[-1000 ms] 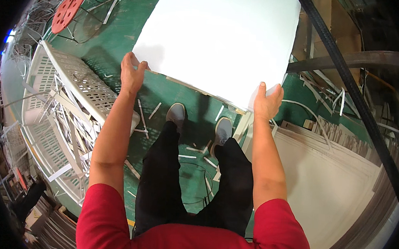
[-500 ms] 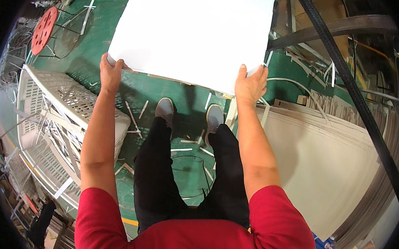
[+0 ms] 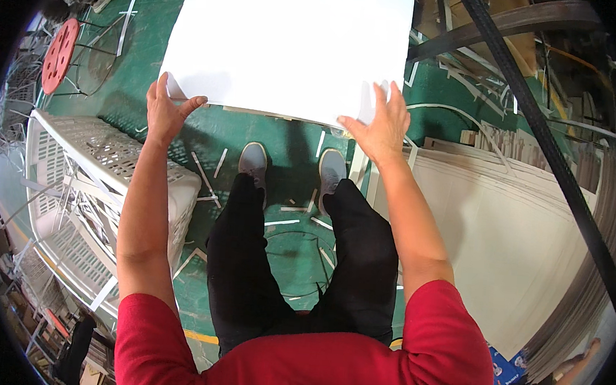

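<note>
A large white sheet or board spans the upper middle in front of me, with a thin brownish edge showing beneath its near side. My left hand is at its near left corner, thumb spread along the near edge and fingers up the side. At the near right corner, my right hand is spread the same way, thumb against the near edge. Neither hand is closed round the sheet; both are open and touch or nearly touch its corners. What supports the sheet is hidden beneath it.
A white slatted plastic basket holding pale scrap strips stands at left. A red round stool is beyond it. At right lies a tall stack of beige boards, with a black bar crossing above. Offcuts litter the green floor.
Both thumbs have swung inward and the fingers have spread at the sheet's near corners. The sheet now appears slightly further left and higher in view.
</note>
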A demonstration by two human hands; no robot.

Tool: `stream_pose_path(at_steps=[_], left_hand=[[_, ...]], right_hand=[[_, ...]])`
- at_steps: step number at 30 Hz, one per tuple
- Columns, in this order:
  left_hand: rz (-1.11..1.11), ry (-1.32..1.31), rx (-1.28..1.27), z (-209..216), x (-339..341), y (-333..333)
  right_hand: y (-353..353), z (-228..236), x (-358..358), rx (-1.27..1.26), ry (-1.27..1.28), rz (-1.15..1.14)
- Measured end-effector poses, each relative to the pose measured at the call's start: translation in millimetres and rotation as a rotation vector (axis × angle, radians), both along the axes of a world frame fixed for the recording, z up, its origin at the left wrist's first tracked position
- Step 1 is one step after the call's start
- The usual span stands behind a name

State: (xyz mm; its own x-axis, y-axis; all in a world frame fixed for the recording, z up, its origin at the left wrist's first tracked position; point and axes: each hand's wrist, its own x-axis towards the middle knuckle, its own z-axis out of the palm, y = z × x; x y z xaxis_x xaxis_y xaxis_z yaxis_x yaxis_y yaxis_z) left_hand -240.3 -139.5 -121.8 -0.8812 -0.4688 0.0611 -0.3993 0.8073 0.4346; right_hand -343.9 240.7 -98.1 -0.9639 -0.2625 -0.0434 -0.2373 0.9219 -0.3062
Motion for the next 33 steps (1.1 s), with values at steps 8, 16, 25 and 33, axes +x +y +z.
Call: stream_pose_path(at_steps=[8,16,25,33], left_hand=[[-0.007,-0.03,-0.065,5.4,3.1,2.2],[0.031,-0.035,-0.16,3.7,3.4,3.1],[0.029,-0.084,-0.093,3.3,2.8,0.2],[0.037,-0.129,-0.087,3.3,1.8,0.7]], right_hand=[[7.2,-3.0,9.6,0.016,0.042,0.227],[12.3,-15.4,13.3,-0.048,0.17,0.255],[15.4,-23.0,16.5,-0.525,0.198,-0.124],[43.0,-33.7,19.4,-0.634,-0.074,-0.522]])
